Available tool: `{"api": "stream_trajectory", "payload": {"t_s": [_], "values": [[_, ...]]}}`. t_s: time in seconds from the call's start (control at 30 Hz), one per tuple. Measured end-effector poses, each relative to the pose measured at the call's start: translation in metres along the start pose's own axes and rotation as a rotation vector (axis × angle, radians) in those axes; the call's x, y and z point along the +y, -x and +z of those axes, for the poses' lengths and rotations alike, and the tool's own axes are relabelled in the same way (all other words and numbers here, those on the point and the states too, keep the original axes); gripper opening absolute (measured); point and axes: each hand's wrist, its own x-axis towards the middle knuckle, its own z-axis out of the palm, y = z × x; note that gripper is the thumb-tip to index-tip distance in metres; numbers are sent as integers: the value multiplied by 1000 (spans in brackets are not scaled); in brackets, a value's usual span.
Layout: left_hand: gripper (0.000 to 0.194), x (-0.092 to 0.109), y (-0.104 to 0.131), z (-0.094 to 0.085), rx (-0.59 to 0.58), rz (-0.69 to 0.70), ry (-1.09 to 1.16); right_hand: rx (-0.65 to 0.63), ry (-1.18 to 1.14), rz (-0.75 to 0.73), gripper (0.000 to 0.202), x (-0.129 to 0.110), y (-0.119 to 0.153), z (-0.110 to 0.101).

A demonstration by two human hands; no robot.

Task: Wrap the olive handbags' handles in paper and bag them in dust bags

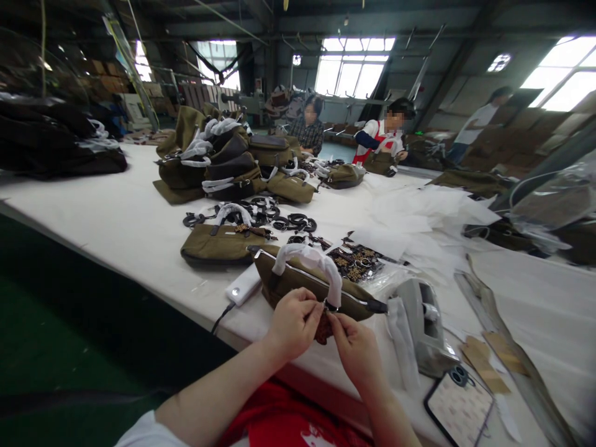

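Observation:
An olive bag [298, 279] with a silver zipper stands at the table's near edge, its handle [310, 256] wrapped in white. At the base of that handle, my left hand [294, 320] pinches near a metal ring. My right hand [356, 347] has its thumb and fingers closed on a small reddish-brown charm [323, 329] hanging there. The exact thing between my left fingertips is hidden. Another olive bag [218, 242] lies just behind, with a patterned charm at its handle.
Piled bags [223, 155], black straps [298, 222] and patterned charms [356, 261] lie beyond. A white device [244, 285] sits left; a grey dispenser [421, 329] and phone [459, 406] sit right. Several people [382, 136] are across the table.

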Motion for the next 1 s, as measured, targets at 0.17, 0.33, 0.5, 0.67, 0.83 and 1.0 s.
{"api": "stream_trajectory", "payload": {"t_s": [0.17, 0.33, 0.5, 0.67, 0.83, 1.0], "values": [[28, -6, -5, 13, 42, -188, 205, 11, 61, -12, 46, 1, -1, 1], [19, -8, -7, 15, 39, -199, 228, 6, 96, 7, 48, 5, 0, 4], [25, -8, -3, 15, 72, -197, 181, 9, 87, -23, 47, 3, 0, 5], [23, -6, -3, 14, 96, -130, 97, -12, 5, -16, 44, 2, 5, 3], [19, -8, -3, 15, 82, -138, 152, 1, 50, -5, 49, 5, 8, 3], [15, -9, -2, 15, 82, -160, 175, 48, 186, -49, 51, 2, 5, 4]]}}
